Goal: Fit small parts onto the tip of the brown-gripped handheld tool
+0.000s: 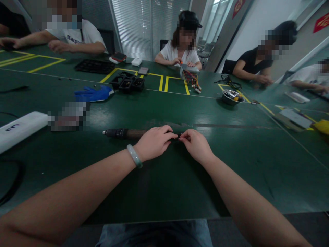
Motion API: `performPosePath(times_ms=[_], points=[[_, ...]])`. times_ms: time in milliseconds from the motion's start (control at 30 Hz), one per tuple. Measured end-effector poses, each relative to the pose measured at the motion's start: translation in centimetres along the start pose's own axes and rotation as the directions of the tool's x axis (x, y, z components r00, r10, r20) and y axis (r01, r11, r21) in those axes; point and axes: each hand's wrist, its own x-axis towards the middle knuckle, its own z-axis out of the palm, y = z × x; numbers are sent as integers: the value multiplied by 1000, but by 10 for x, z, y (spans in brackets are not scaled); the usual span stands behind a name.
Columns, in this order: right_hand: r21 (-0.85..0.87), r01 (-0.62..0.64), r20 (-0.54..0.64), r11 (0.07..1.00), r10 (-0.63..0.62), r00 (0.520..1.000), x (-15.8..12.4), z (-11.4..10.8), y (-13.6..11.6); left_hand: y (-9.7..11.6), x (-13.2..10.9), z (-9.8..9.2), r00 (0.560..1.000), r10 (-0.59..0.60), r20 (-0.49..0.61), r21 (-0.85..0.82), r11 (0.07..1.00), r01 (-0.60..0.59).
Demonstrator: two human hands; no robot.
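A dark, slim electric screwdriver (pixel 136 133) lies sideways on the green table, its metal tip pointing left. My left hand (pixel 155 142), with a pale green bangle at the wrist, is closed over the rear part of the screwdriver and hides much of it. At the tool's right end, my right hand (pixel 197 145) pinches with thumb and forefinger. What sits in that pinch is small and dark, mostly covered by the fingertips. Both hands nearly meet there.
A white power strip (pixel 23 128), a blurred-out item (pixel 69 116) and a blue glove (pixel 94 93) lie to the left. Black plastic parts (pixel 127 82) and a metal bowl (pixel 232 97) of small items stand farther back. Several people work around the table (pixel 164 195).
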Motion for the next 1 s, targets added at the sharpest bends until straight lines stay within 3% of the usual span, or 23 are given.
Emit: performPosePath(times_ms=[367, 567, 800, 1000], points=[[32, -13, 7, 999, 13, 1000, 0, 7, 0, 0, 0, 1, 1000, -8, -5, 11, 1000, 8], [-113, 31, 34, 993, -28, 999, 1, 7, -5, 2, 1, 0, 1000, -9, -13, 17, 1000, 9], [-153, 25, 33, 988, -20, 999, 3, 7, -5, 3, -1, 2, 1000, -6, -11, 35, 999, 7], [-163, 27, 38, 986, -21, 999, 2, 6, -6, 12, -1, -3, 992, 2, -125, -25, 1000, -5]])
